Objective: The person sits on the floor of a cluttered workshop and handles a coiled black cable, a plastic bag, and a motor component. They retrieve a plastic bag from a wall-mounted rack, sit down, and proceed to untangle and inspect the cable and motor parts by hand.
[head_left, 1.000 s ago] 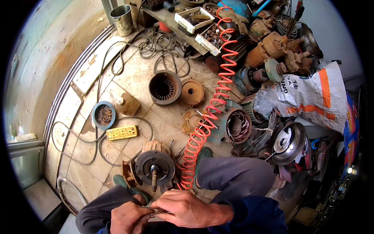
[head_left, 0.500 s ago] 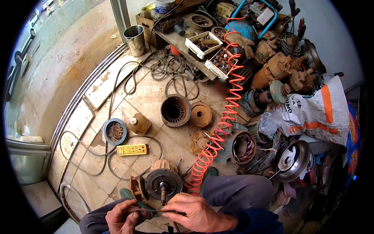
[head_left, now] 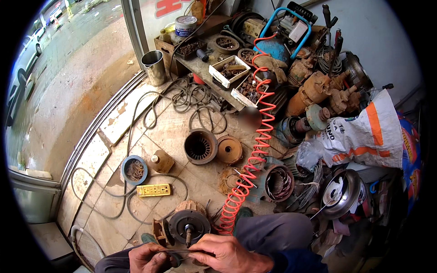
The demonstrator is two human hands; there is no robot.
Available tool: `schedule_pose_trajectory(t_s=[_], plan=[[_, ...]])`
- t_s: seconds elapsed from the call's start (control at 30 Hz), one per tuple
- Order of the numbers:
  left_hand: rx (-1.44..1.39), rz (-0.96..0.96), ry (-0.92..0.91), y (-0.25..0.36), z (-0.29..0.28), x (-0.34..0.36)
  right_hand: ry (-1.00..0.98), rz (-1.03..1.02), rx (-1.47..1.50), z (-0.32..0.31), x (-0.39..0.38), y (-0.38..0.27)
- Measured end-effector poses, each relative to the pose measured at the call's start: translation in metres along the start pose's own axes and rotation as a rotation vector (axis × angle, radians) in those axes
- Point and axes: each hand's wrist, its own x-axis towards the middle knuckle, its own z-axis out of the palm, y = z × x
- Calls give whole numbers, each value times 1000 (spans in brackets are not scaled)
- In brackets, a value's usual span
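Note:
My left hand (head_left: 148, 258) and my right hand (head_left: 224, 254) are close together at the lower edge. Between their pinched fingers stretches a thin dark cord-like loop (head_left: 177, 251); whether it is wire or a rubber ring is hard to tell. Just beyond them stands a rusty motor (head_left: 190, 207) with a round dark end plate (head_left: 177, 222). Its metal shaft (head_left: 188, 231) points toward me, with its tip near my right fingertips. A rusty bracket-like part (head_left: 160, 232) rests at the motor's left side.
A red coiled hose (head_left: 260, 144) hangs down at the right of the motor. Beyond lie a yellow power strip (head_left: 154, 190), a blue-rimmed bowl of rings (head_left: 134, 169), a brown bottle (head_left: 162, 161), an open stator housing (head_left: 200, 145) and a finned motor casing (head_left: 278, 182). A white sack (head_left: 364, 132) lies right.
The view has shifted slightly, showing more of the doorway and far wall. Both hands keep hold of the thin loop and have come a little closer together; its two strands now show more clearly.

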Motion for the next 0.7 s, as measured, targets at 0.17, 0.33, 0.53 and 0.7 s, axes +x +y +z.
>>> schedule_pose_trajectory(t_s=[0.17,0.33,0.53,0.7], plan=[[84,4,-74,-9,-8,5,20,-18,5,3,0,15],[191,168,37,-7,-2,10,21,-6,-39,0,3,11],[257,259,119,-5,-10,16,85,-6,-264,-36,4,7],[289,208,100,-7,-19,18,64,151,-568,-118,30,18]])
